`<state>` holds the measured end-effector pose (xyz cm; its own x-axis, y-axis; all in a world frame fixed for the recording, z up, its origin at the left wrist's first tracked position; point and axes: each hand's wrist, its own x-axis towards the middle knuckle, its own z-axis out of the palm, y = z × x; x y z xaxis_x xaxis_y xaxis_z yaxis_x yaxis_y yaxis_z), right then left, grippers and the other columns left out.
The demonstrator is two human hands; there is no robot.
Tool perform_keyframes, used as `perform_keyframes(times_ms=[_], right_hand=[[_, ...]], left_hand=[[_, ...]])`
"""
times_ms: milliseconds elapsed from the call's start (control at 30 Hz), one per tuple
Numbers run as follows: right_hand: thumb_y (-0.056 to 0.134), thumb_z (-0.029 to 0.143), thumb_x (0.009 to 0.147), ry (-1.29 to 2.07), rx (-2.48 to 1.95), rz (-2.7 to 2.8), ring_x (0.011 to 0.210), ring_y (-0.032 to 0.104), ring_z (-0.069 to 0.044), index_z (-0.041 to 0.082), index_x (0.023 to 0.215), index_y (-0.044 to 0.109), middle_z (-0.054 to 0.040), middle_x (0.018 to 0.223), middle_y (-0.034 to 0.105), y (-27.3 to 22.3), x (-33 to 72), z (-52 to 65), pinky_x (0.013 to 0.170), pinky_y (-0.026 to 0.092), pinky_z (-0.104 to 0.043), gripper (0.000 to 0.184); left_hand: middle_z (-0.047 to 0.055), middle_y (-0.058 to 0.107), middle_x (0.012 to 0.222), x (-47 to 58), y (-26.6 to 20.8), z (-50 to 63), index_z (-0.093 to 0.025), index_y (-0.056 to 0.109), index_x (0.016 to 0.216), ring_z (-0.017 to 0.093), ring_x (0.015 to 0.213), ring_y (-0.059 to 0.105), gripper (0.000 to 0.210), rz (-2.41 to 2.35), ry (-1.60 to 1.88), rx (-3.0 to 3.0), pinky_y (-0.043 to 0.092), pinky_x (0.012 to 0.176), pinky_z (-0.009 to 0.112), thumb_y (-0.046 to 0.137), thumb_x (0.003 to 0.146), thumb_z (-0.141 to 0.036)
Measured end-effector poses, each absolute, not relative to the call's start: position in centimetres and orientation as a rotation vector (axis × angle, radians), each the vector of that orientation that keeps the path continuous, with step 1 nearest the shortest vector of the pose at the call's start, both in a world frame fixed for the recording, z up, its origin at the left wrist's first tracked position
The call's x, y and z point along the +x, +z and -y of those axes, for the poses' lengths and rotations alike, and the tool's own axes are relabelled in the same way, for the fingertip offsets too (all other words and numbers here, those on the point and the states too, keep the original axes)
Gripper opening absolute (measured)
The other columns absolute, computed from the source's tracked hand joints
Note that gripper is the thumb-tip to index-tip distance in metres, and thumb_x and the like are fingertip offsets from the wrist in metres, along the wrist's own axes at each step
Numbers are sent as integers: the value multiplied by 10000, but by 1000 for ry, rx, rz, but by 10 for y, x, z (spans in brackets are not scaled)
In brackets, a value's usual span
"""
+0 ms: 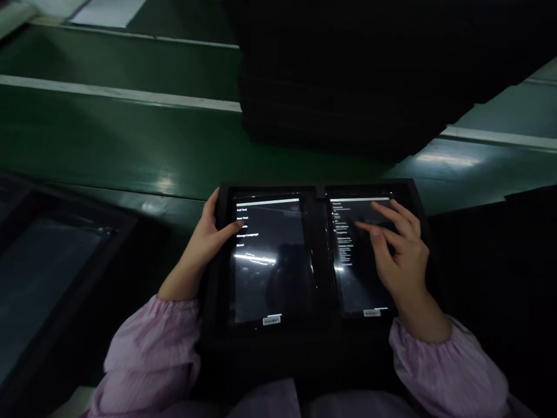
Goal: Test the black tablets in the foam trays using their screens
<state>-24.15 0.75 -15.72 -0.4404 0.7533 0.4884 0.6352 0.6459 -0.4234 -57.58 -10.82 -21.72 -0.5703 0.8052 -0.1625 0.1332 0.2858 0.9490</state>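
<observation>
A black foam tray (322, 255) lies in front of me with two lit tablets side by side in its recesses. My left hand (202, 241) grips the tray's left edge, its thumb reaching over onto the screen of the left tablet (270, 278). That screen shows a short menu in white text, partly covered by the thumb. Over the right tablet (352, 284) is my right hand (400, 244), fingers apart and holding nothing, the index fingertip at or just above the screen. Small text lines fill that screen's left side. Each tablet has a barcode sticker at its lower edge.
A tall stack of black trays (348, 87) stands behind on the green work surface (108, 133). Another dark tray with a tablet (47, 273) sits at the left. White paper (108, 11) lies at the far upper left. Dark trays or boxes (500, 249) are at the right.
</observation>
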Motion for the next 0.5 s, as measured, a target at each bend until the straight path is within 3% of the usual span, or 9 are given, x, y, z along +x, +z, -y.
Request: perform_keyframes(times_ms=[133,400,500], right_hand=[[509,353,1073,275,-1076,2241,1408,553,-305,319,1006,850,-24,1349,736,-159,-242,-7,1178,487,-620,350],[454,410,1092,324,-971,2468,1569,323,-338,330,1012,851,20,1578,562,-171,-246,-3,1223,410,-649,413],[483,381,1083,319,-925,2462,1564,338,-340,318,956,853,8,1522,619,-172,-246,-4,1219,413,-637,396]], left_hand=[[84,583,1557,-571,-206,110,-299,463,1559,348,1476,517,915,-1846,1340,700,396,1268,522,803,711,-359],[5,612,1536,-569,-205,113,-361,514,1528,330,1496,496,848,-1803,1383,635,426,1263,497,784,725,-324],[7,613,1536,-572,-213,115,-356,492,1552,336,1485,508,825,-1784,1393,636,440,1251,507,754,771,-317]])
